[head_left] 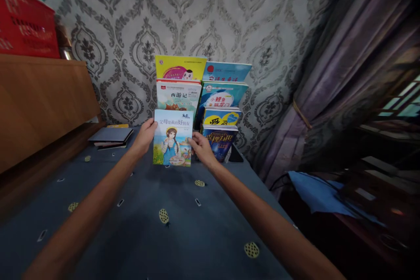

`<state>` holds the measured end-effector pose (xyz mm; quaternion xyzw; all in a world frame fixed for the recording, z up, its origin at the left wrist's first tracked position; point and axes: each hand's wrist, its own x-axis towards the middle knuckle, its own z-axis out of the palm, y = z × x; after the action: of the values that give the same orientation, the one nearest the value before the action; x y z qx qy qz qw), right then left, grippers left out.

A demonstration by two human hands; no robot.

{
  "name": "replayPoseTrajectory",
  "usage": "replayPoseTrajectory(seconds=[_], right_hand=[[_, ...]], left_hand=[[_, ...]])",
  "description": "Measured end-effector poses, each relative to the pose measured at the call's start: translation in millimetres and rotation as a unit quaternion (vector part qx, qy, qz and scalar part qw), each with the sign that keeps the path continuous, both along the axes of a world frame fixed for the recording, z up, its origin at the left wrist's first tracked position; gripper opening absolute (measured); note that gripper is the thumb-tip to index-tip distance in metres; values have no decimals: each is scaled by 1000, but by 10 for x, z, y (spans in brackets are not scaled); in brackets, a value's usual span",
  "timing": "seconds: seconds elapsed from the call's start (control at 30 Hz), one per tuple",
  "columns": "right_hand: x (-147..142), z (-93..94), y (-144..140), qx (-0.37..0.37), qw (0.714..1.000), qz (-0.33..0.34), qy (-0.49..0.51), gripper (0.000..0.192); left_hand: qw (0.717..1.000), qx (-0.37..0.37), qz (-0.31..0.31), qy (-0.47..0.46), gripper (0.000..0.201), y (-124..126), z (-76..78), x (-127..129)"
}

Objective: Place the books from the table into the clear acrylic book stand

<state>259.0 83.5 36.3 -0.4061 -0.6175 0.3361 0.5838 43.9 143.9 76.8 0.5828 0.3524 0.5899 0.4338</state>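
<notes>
Gripped from both sides, a picture book (pixel 173 138) with a girl in a blue dress on its cover is held upright above the far end of a blue patterned bedspread (pixel 141 223). Its left edge is clasped by the left hand (pixel 144 136), thumb laid on the cover, and its right edge is pinched by the right hand (pixel 201 146), fingers closed on the lower part of the cover. Both forearms are stretched out over the bedspread.

Just behind the held book, a tiered rack of books (pixel 203 105) is seen against the wall, its covers overlapped in two columns; the held book is placed in front of the lowest left row. To the left of the rack, a flat stack of dark notebooks (pixel 110 135) is laid beside a wooden headboard (pixel 42 100). Grey damask wallpaper (pixel 197 13) is seen beyond, and a purple curtain (pixel 344 74) is tied back at the right.
</notes>
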Motion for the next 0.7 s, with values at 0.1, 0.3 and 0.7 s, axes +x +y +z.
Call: replayPoseTrajectory(seconds=[0.1,0.3,0.7], right_hand=[[50,225,215,41,999,-18,-31,20],[121,589,652,145,979,-91,-107,10],[89,265,695,127,957,-186,-185,13]], left_hand=[[1000,19,9,11,21,178,184,14],[990,134,34,37,18,510,470,57],[961,212,95,151,15,551,239,37]])
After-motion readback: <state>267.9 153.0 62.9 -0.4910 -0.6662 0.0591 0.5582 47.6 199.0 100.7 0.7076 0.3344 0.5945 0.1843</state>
